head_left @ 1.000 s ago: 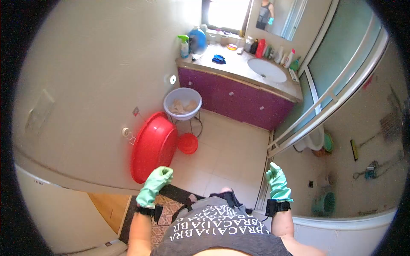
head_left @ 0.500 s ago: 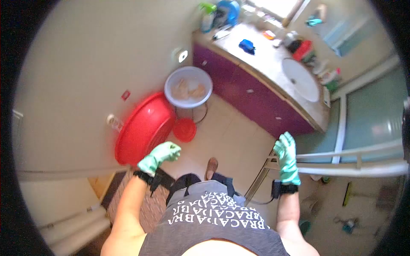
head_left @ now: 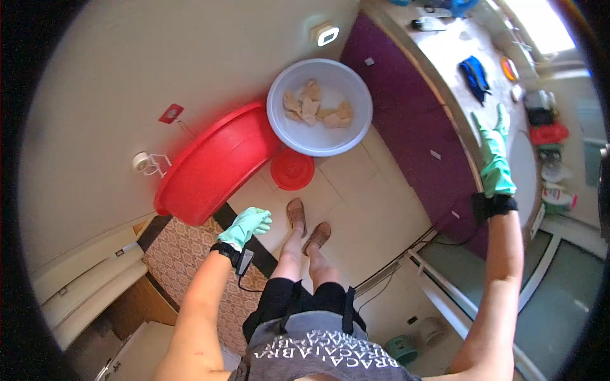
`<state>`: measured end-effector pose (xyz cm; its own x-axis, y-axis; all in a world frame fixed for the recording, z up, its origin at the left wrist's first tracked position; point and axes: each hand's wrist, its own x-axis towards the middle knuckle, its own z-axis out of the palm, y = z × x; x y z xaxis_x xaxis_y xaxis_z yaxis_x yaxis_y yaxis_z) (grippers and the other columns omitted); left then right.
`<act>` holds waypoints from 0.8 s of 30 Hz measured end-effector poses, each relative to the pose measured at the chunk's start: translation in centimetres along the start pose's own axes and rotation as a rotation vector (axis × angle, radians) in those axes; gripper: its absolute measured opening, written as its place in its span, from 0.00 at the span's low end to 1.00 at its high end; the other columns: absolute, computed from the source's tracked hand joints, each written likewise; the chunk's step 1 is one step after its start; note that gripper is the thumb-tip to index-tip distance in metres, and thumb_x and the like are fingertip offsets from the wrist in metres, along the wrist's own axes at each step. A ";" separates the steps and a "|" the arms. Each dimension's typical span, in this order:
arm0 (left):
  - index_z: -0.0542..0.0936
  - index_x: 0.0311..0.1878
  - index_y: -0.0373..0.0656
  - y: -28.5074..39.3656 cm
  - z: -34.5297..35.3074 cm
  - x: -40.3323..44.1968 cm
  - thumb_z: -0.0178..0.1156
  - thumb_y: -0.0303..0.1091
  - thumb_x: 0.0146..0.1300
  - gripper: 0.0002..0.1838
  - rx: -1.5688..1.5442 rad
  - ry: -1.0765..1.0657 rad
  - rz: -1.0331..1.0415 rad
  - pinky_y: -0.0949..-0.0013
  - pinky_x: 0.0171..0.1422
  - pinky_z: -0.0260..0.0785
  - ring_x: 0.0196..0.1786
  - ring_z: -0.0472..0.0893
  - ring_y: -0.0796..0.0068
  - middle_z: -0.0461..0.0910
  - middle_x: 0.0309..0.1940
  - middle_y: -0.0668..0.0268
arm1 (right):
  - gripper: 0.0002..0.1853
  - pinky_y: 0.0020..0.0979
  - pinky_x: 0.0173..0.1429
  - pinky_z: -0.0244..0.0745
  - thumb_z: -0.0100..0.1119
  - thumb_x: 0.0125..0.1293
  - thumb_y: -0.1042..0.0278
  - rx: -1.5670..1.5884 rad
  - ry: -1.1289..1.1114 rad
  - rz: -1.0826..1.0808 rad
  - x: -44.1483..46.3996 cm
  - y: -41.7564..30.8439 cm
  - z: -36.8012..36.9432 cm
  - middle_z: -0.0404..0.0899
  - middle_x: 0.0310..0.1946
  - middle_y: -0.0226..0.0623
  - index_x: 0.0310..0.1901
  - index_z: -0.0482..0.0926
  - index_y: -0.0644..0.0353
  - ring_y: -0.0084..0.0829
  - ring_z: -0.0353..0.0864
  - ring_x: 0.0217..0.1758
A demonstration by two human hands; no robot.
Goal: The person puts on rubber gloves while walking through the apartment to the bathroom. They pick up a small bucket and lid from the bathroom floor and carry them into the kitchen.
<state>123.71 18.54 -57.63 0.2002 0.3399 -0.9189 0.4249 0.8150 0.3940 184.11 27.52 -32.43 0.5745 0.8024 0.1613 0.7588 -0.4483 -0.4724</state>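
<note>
Both my hands wear green rubber gloves. My right hand [head_left: 494, 152] reaches over the counter [head_left: 445, 47] with thumb and fingers spread and nothing between them. Just beyond its fingertips lies a dark blue cloth-like item [head_left: 474, 77]. My left hand [head_left: 248, 226] hangs over the floor near the large red tub [head_left: 216, 165], its fingers curled together; whether anything is inside them is hidden. Pale, crumpled beige cloths or gloves [head_left: 310, 105] lie in a light blue basin [head_left: 352, 136], left of the purple cabinet [head_left: 406, 108].
A small red basin [head_left: 292, 170] sits on the tiled floor below the blue one. Bottles [head_left: 549, 133] and a sink [head_left: 524, 178] are on the counter's right part. A glass shower partition [head_left: 559, 292] stands at the lower right. A patterned mat [head_left: 190, 267] is at the left.
My right hand has moved up and right over the counter, and its fingers have spread. The view has turned and come closer to the counter and basins. My left hand remains low, fingers curled.
</note>
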 end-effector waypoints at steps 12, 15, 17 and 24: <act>0.67 0.67 0.38 -11.9 -2.3 33.6 0.66 0.49 0.65 0.34 -0.360 0.299 -0.095 0.58 0.53 0.80 0.57 0.79 0.60 0.75 0.61 0.55 | 0.31 0.34 0.74 0.61 0.56 0.75 0.54 -0.283 0.030 -0.415 11.4 3.9 13.1 0.63 0.72 0.41 0.74 0.63 0.57 0.33 0.62 0.74; 0.68 0.67 0.44 -13.4 -2.0 39.1 0.69 0.51 0.62 0.36 -0.453 0.239 -0.014 0.55 0.55 0.78 0.61 0.76 0.61 0.74 0.60 0.58 | 0.30 0.34 0.74 0.62 0.55 0.75 0.54 -0.306 0.032 -0.398 12.1 5.5 14.0 0.65 0.71 0.41 0.73 0.64 0.57 0.32 0.63 0.73; 0.68 0.66 0.46 -13.7 -1.5 41.3 0.70 0.51 0.60 0.36 -0.354 0.149 0.166 0.52 0.57 0.77 0.62 0.74 0.59 0.73 0.61 0.60 | 0.30 0.33 0.73 0.62 0.55 0.75 0.54 -0.315 0.031 -0.387 12.6 6.1 14.2 0.66 0.70 0.40 0.73 0.65 0.57 0.32 0.65 0.72; 0.71 0.64 0.40 -10.7 1.1 36.2 0.72 0.50 0.58 0.37 -0.234 0.132 0.005 0.56 0.55 0.79 0.58 0.79 0.58 0.76 0.59 0.56 | 0.27 0.33 0.72 0.63 0.52 0.77 0.54 -0.309 0.027 -0.339 13.4 7.1 12.5 0.70 0.67 0.38 0.72 0.67 0.57 0.31 0.68 0.69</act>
<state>127.41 21.65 -95.11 0.0783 0.3897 -0.9176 0.2057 0.8943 0.3973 193.39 40.04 -44.42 0.2827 0.9153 0.2869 0.9589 -0.2620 -0.1093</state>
